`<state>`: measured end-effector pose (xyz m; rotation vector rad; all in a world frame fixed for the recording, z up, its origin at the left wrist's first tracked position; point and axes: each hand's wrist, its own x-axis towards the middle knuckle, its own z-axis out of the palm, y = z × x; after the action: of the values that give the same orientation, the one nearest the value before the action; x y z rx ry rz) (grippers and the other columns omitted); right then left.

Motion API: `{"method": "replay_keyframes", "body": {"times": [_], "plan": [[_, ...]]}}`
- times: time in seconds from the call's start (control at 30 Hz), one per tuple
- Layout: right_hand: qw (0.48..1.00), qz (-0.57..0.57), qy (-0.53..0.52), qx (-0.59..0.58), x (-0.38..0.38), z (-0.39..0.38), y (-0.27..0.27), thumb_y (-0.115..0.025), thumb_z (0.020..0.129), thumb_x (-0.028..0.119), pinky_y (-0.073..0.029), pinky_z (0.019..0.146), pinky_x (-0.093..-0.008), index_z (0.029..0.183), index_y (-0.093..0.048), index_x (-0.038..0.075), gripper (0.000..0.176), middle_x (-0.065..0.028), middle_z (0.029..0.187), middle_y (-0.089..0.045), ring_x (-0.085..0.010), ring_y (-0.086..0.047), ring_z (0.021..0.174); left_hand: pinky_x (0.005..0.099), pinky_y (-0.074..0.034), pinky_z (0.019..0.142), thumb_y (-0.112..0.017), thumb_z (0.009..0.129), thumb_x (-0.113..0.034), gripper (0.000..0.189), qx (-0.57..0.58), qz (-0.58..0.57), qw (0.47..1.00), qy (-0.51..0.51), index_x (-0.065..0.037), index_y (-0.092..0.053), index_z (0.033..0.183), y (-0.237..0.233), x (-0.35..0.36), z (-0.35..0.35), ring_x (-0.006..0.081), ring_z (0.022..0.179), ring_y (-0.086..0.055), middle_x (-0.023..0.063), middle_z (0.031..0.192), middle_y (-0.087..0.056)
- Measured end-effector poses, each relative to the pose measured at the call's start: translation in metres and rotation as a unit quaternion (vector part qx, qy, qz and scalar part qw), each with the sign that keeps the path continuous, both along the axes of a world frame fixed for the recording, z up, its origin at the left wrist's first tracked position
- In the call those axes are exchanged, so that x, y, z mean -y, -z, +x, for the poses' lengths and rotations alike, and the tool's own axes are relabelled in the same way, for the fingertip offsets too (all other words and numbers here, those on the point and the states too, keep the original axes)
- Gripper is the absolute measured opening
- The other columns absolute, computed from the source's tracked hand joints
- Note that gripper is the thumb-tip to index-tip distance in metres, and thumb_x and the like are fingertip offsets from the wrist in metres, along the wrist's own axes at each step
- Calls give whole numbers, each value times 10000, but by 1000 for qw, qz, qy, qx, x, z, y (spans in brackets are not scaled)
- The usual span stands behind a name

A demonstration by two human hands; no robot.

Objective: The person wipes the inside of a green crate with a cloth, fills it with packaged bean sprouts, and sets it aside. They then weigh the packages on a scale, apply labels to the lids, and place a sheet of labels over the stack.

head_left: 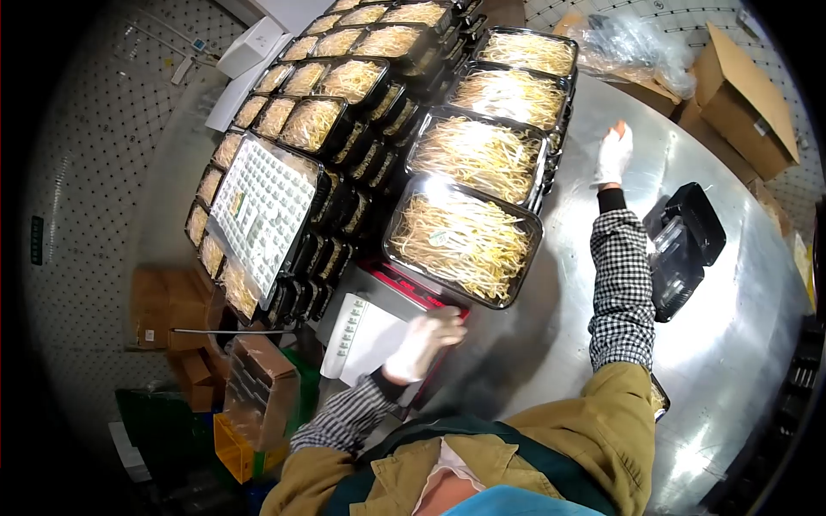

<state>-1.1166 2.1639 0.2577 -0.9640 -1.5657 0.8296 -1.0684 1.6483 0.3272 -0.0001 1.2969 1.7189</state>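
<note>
My left hand (424, 346), in a white glove, hovers over a grey machine with a red edge (403, 284). Its fingers are loosely bent and a little blurred, and I see nothing in them. Beside it lies a white strip with small green prints (346, 331). My right hand (613, 155), gloved too, reaches out over the metal table, right of the trays, with fingers extended and nothing visible in them. Closest to my left hand is a black tray of bean sprouts (460, 245) with a small label on top; another sprout tray (477, 159) sits behind it.
Stacked sprout trays (311, 125) fill the left, with a sheet of green-and-white stickers (265, 202) on top. Black empty containers (680, 258) lie on the metal table (723, 344) at right. A cardboard box (744, 103) and clear plastic bags (632, 52) stand beyond its edge.
</note>
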Motion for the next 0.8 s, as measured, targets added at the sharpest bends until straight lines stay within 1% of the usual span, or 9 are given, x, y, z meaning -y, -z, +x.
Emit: {"method": "replay_keyframes", "body": {"times": [0.1, 0.17, 0.23, 0.33, 0.4, 0.43, 0.53, 0.6, 0.8], "plan": [[995, -13, -102, -8, 33, 3, -117, -437, 926, 396, -455, 765, -390, 986, -625, -16, 457, -205, 849, -646, -317, -617, 838, 229, -444, 578, -445, 967, -200, 197, -438, -129, 878, -145, -26, -538, 969, -75, 4, -16, 89, 636, -537, 45, 856, -594], [978, -4, -103, 183, 23, -27, -135, -342, 882, 583, -437, 861, -428, 1016, -634, -11, 675, -283, 999, -606, -417, -565, 1014, 259, -445, 822, -434, 950, -121, 238, -716, -171, 661, -144, 22, -533, 1113, -119, -31, -46, 170, 907, -572, 102, 1037, -600], [963, -39, -85, 253, 45, -52, -156, -340, 872, 552, -431, 911, -392, 1023, -630, -38, 675, -265, 1085, -594, -378, -552, 1083, 372, -363, 987, -493, 926, -237, 465, -765, -264, 581, -84, 26, -418, 1303, -142, -69, -74, 328, 1164, -466, 226, 1241, -501], [936, -134, -5, 324, 68, -77, -172, -498, 866, 426, -437, 907, -429, 1054, -649, 18, 474, -156, 1104, -637, -291, -598, 1064, 426, -365, 983, -476, 884, -476, 762, -705, -398, 587, 8, 65, -253, 1371, -128, -111, -120, 398, 1167, -451, 297, 1268, -446], [686, 240, -135, 673, 65, -67, -178, -560, 841, 346, -455, 876, -448, 1081, -638, 27, 407, -132, 1098, -640, -262, -617, 1028, 421, -423, 920, -462, 887, -481, 760, -625, -421, 653, 70, 69, -252, 1368, -123, -128, -134, 400, 1082, -524, 301, 1192, -508], [664, 263, -141, 686, 70, -61, -187, -533, 847, 276, -474, 847, -424, 1104, -595, -5, 386, -160, 1069, -643, -284, -624, 999, 422, -439, 896, -452, 889, -477, 731, -680, -413, 600, 85, 73, -290, 1344, -88, -133, -164, 402, 1047, -544, 300, 1156, -531], [938, 70, -35, 338, 40, -62, -181, -479, 865, 221, -491, 813, -427, 1088, -551, -20, 336, -184, 1018, -650, -319, -629, 975, 435, -450, 878, -458, 893, -410, 534, -660, -399, 635, 48, 55, -496, 1154, -91, -138, -165, 404, 1033, -551, 298, 1100, -563], [969, 123, 33, 212, 26, -27, -211, -458, 866, 247, -500, 759, -451, 854, -582, -29, 303, -261, 895, -638, -389, -630, 862, 428, -449, 879, -495, 881, -397, 501, -643, -375, 665, 52, 34, -524, 1134, -93, -139, -169, 390, 1038, -554, 272, 1090, -580], [903, 197, 109, 365, -59, 57, -198, -389, 892, 182, -501, 782, -455, 1016, -531, -26, 281, -230, 986, -639, -383, -627, 920, 392, -469, 797, -570, 871, -356, 416, -610, -304, 731, 28, 19, -544, 1050, -92, -144, -169, 356, 927, -601, 223, 974, -629]]}}
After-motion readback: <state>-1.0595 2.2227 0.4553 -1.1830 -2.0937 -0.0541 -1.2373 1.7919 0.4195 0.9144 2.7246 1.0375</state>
